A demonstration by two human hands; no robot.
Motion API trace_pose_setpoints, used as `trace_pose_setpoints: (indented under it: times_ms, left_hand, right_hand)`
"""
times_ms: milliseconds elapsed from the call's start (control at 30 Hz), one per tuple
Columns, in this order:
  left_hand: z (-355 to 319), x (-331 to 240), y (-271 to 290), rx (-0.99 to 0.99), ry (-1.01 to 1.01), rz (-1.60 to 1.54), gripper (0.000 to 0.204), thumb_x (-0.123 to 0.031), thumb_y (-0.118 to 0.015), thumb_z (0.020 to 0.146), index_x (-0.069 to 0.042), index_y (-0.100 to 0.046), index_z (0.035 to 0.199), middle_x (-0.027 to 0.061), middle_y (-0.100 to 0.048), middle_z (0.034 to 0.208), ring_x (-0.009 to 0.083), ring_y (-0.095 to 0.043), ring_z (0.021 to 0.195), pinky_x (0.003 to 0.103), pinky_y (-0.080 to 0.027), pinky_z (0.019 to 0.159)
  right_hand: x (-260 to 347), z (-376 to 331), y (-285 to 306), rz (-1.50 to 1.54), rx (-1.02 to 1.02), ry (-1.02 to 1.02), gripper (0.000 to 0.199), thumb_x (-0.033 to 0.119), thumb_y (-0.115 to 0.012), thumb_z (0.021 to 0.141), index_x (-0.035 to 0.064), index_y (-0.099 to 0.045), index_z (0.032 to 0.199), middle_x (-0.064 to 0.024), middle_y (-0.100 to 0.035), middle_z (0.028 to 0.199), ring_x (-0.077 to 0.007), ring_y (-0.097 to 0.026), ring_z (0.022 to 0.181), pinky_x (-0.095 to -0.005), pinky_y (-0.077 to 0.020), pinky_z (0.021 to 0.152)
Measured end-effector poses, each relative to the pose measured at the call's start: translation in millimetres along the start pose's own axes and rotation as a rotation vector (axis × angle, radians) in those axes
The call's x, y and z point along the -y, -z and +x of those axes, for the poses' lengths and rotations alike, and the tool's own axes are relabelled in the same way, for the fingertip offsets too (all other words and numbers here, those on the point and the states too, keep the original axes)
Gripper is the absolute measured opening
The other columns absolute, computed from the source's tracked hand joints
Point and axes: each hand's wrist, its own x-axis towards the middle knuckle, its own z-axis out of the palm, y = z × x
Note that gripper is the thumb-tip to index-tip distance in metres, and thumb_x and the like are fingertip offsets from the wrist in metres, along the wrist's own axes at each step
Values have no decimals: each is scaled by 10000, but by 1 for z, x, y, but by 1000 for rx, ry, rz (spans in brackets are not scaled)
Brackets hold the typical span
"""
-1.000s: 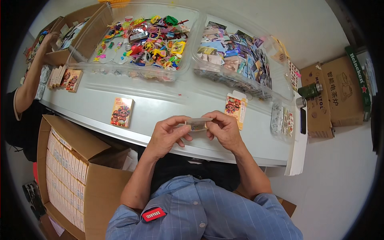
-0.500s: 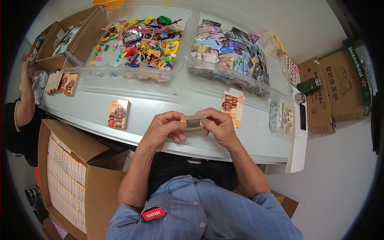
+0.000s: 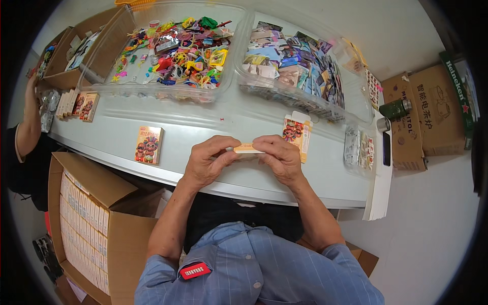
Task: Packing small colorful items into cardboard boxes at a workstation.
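Between my two hands, over the table's near edge, a small orange and white cardboard box [image 3: 248, 148] is held level. My left hand [image 3: 209, 160] grips its left end, with thumb and fingers closed on it. My right hand [image 3: 280, 158] pinches the right end the same way. Fingers hide most of the box, and its end facing up looks covered by a flap. An orange printed box [image 3: 149, 146] lies on the table to the left. Behind my right hand lies another orange box [image 3: 296, 133] with its white flap open.
On the table [image 3: 198, 122] stand a see-through bin of small colourful toys [image 3: 216, 92] and another of cards [image 3: 325, 108]. A carton [image 3: 129, 244] full of packed boxes stands lower left. A co-worker's arm [image 3: 31, 114] is at the far left, near several orange boxes [image 3: 87, 108].
The small box has tilted in my hands: its open end showed before, and now an orange and white face shows there. Both hands have drawn closer together around it.
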Motion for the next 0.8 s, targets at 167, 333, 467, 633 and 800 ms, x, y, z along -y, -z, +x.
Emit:
trace_pose_setpoints:
  times_ms: [167,333,467,633,800]
  left_hand:
    - [5,-2,6,-2,-101,131,245,34,-723,885,8,-698,1127,136,-705,1111,185,-709,809,289,-578,675]
    - [4,-4,-3,-26,-357,456,315,44,-772,807,-46,-729,1106,130,-713,1077,234,-722,851,305,-578,725]
    - [2,-6,-1,37,-233,305,313,50,-767,803,-61,-745,1095,131,-714,1081,234,-717,887,312,-577,751]
    - [-2,-9,-5,77,-131,252,312,88,-728,815,-66,-762,1084,144,-707,1109,238,-715,918,308,-578,773]
    - [-10,-10,-8,117,-83,209,304,105,-694,825,-45,-762,1082,157,-703,1118,235,-714,929,304,-578,773]
  right_hand:
    - [9,4,-3,-182,6,103,317,-47,-729,834,71,-754,1127,-106,-709,1089,-215,-697,920,-289,-559,783]
    - [5,-2,-1,-230,-25,115,323,-70,-709,811,63,-764,1100,-99,-710,1053,-206,-687,872,-286,-552,755]
    - [5,-20,-8,-95,-54,-41,334,-82,-711,815,50,-762,1118,-105,-697,1031,-182,-663,856,-282,-545,745]
    - [8,-28,-12,-23,-111,-119,279,-34,-731,846,36,-767,1113,-104,-697,1007,-180,-664,859,-275,-538,766]
    - [10,-30,-4,-63,-31,-85,262,9,-764,859,23,-758,1120,-95,-697,1016,-159,-655,857,-267,-534,764]
